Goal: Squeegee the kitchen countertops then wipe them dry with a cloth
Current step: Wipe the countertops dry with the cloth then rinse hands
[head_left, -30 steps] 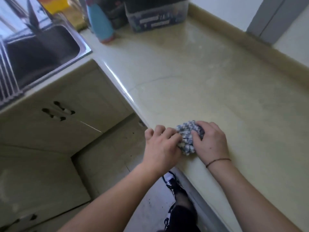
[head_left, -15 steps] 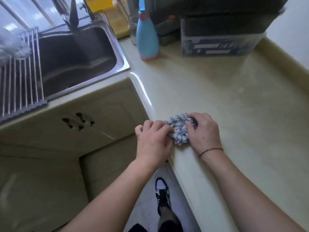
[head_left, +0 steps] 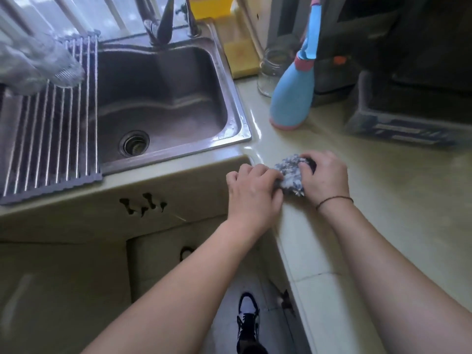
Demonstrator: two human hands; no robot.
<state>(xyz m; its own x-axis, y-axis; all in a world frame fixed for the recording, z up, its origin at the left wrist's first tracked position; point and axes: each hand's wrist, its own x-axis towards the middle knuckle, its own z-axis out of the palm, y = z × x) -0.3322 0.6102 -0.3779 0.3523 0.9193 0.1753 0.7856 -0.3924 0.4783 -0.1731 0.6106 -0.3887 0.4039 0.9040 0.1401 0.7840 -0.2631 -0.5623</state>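
Cloth [head_left: 290, 175] bunched between left hand [head_left: 252, 191] — right hand [head_left: 325, 178] — both gripping.

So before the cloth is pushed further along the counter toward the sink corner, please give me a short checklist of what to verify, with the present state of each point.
1. Cloth is held by both hands: ok. The left hand and the right hand each have a grip on it.
2. Cloth lies on the countertop, near its front edge: ok.
3. Path toward the sink is free: ok, bare counter lies between.
4. Blue bottle stands apart from the cloth: ok, but it is close behind; keep the stroke low.
5. Glass jar is safe from a knock: ok, it stands behind the bottle.
6. Counter already dry: cannot tell.
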